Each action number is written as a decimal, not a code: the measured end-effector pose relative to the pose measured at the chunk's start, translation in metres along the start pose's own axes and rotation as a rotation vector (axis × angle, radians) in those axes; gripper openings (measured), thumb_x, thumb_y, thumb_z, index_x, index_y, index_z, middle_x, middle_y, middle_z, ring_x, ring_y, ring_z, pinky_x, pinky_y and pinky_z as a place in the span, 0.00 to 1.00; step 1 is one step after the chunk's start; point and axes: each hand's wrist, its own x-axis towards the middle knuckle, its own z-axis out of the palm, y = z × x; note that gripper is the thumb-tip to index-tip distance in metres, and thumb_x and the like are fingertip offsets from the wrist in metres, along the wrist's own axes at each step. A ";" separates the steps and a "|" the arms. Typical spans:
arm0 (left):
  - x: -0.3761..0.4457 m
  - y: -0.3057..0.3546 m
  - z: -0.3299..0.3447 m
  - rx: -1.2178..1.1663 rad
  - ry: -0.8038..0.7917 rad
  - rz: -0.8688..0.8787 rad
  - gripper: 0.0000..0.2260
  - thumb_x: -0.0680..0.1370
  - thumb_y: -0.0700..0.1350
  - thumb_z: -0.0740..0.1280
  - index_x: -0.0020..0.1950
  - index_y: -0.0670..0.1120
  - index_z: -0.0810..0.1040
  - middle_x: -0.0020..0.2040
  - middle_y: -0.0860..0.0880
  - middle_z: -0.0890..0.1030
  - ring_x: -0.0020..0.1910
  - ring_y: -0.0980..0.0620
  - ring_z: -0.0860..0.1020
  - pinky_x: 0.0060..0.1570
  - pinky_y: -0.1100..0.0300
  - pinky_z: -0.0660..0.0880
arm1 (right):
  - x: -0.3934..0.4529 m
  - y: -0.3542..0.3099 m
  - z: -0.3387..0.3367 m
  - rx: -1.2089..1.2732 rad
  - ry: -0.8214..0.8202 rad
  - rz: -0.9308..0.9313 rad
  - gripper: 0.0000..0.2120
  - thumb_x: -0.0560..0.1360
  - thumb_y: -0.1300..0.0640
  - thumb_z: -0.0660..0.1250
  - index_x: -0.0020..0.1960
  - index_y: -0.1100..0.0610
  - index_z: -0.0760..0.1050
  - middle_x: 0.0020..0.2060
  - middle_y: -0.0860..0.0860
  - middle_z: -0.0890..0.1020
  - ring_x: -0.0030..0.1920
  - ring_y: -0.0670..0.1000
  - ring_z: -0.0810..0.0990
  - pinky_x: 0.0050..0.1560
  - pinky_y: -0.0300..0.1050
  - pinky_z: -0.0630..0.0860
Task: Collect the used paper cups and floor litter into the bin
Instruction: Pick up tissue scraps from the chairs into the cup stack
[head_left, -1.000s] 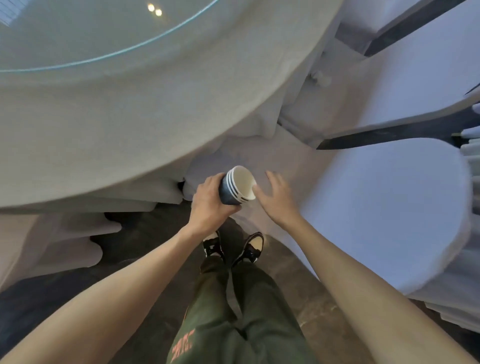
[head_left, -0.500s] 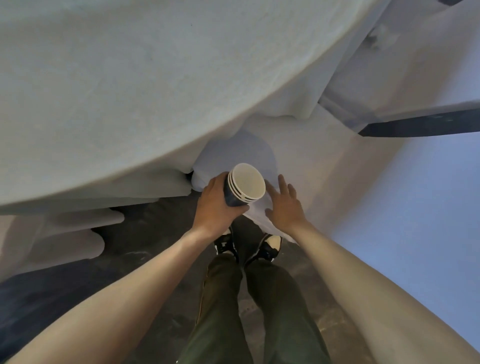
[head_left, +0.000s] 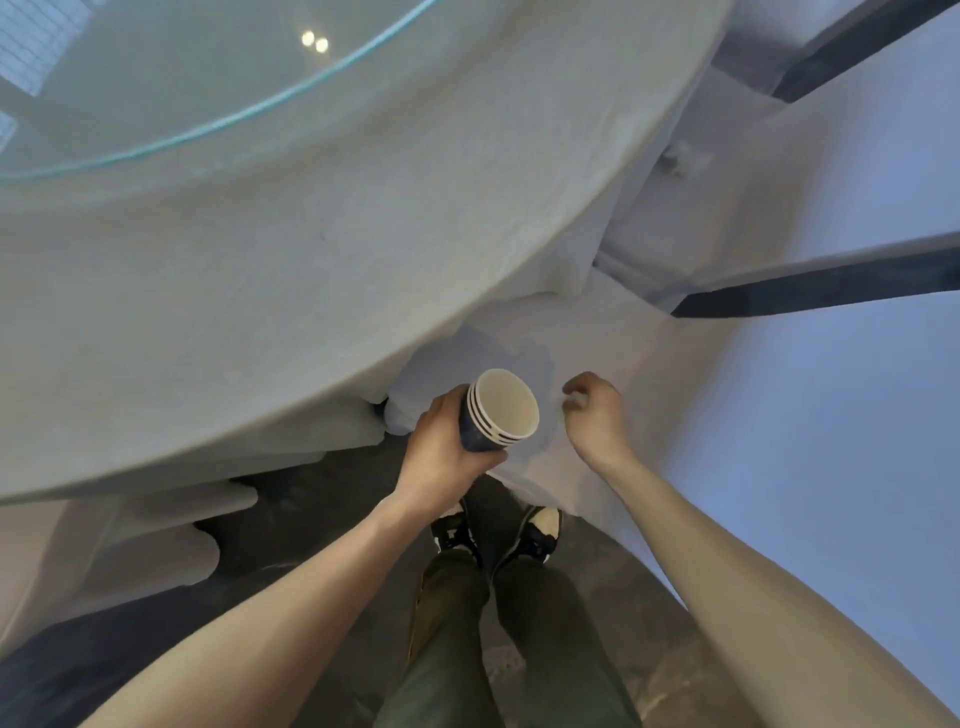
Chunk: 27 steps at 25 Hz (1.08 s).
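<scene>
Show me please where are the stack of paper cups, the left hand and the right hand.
stack of paper cups (head_left: 501, 410): head view, inside of the top cup.
left hand (head_left: 441, 460): head view, back of the hand.
right hand (head_left: 597, 423): head view, back of the hand.

A stack of paper cups (head_left: 496, 415), dark blue outside and cream inside, is nested so that several white rims show one behind another. It is tilted with its open mouth facing up and to the right. The inside looks empty. The left hand (head_left: 441, 457) wraps around its blue wall from below.
</scene>
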 end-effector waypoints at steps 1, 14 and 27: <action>-0.005 0.016 -0.005 0.017 -0.006 0.030 0.37 0.67 0.48 0.83 0.72 0.52 0.72 0.68 0.52 0.78 0.67 0.53 0.75 0.60 0.59 0.72 | -0.010 -0.020 -0.021 0.127 0.046 -0.012 0.10 0.79 0.67 0.63 0.58 0.61 0.79 0.53 0.56 0.82 0.56 0.59 0.81 0.52 0.50 0.77; -0.093 0.223 -0.047 -0.066 0.040 0.423 0.35 0.66 0.50 0.82 0.71 0.55 0.74 0.64 0.56 0.79 0.62 0.56 0.78 0.60 0.56 0.76 | -0.191 -0.132 -0.238 0.275 0.260 -0.404 0.05 0.76 0.53 0.73 0.50 0.50 0.79 0.50 0.46 0.81 0.50 0.45 0.81 0.51 0.46 0.80; -0.216 0.332 0.081 -0.124 0.230 0.617 0.37 0.65 0.57 0.82 0.72 0.51 0.75 0.66 0.52 0.80 0.62 0.51 0.81 0.62 0.47 0.80 | -0.278 -0.017 -0.397 -0.219 -0.099 -0.640 0.25 0.85 0.39 0.51 0.36 0.47 0.76 0.41 0.52 0.82 0.49 0.56 0.80 0.56 0.54 0.78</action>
